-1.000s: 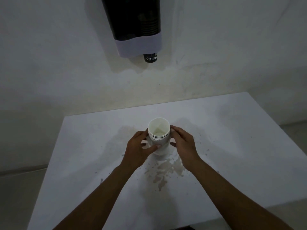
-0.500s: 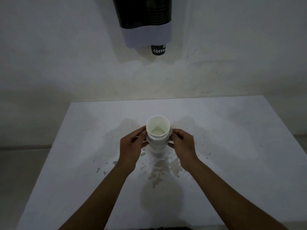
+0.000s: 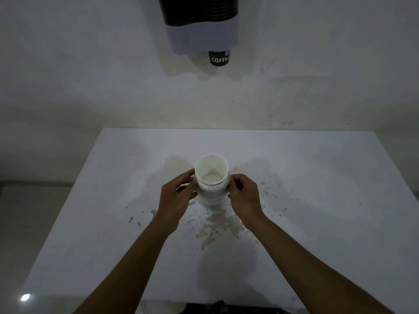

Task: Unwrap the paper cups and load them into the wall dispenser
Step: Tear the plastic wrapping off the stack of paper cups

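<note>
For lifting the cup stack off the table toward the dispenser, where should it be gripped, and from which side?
Probably round the side wall of the cup stack, below the rim, coming in from left and right as the left hand and right hand do now. It stands upright, mouth open upward, so its sides are free; gripping the thin rim risks crushing it. The dispenser hangs above.

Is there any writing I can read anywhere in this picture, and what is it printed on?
"COFFE", the last letters cut off: white letters on the black cup poking out under the wall dispenser.
A small printed mark on the wrapped stack of paper cups between the hands: too small to read.
</note>
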Tool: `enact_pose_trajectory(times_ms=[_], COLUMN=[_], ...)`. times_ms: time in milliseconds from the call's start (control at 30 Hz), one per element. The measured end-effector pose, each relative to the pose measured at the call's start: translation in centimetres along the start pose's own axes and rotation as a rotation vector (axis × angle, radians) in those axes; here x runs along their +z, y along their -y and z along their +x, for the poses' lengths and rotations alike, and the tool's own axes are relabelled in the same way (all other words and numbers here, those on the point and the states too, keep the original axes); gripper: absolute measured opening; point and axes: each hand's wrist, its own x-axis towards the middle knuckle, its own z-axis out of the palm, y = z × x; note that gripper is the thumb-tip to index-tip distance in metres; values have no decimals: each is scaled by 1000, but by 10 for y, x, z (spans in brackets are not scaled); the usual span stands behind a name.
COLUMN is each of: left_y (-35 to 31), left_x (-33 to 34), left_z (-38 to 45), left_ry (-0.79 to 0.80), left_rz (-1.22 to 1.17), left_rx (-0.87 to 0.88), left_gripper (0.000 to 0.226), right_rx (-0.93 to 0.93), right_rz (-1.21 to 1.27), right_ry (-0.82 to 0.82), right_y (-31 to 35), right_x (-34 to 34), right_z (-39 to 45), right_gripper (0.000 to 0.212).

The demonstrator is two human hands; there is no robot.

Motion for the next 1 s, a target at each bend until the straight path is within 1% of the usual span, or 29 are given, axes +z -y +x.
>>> enact_pose_trajectory(times_ms=[100,167,233,300,333,367,400,467,533,567,600,667,767,867,933,1000], left_y=[5,10,13,15,15,13,10,2,-5,-7,-6,-2,4,9,12,14], left_x=[-3,-6,-7,-8,-8,-6,-6,-7,-8,-9,-10,-11,-9,-7,-5,-4], left_z=[-3,0,2,5,5,5,4,2,2,4,7,12,15,18,18,18], left_ry=[-19,-59,-61,-22,-4,18,61,198,333,376,391,364,317,321,317,323], left_rz=[109,229,345,461,506,527,522,508,500,491,486,495,498,519,533,528], left_rx=[76,134,182,248,287,318,329,319,269,261,282,316,331,361,345,327], left_gripper=[44,44,41,34,31,31,36,52,61,65,71,80,74,71,72,76], right_rx=[-50,-168,-358,-535,-565,-560,-540,-503,-458,-434,-412,-387,-407,-401,-379,-348], right_rz=[-85,-86,-88,-115,-134,-151,-170,-214,-248,-255,-261,-284,-280,-271,-272,-261], right_ry=[2,-25,-21,75,140,185,197,190,217,233,239,239,244,223,231,239], right_y=[-8,-5,-1,-4,-6,-8,-9,-9,-9,-8,-8,-7,-6,-8,-5,-2], right_x=[3,4,1,-2,-3,-4,-5,-8,-11,-11,-12,-10,-12,-16,-15,-11], right_z=[-3,-7,-13,-20,-23,-24,-22,-19,-18,-18,-19,-19,-18,-17,-16,-15], right_gripper=[11,13,32,50,58,64,68,67,63,60,59,59,59,69,75,76])
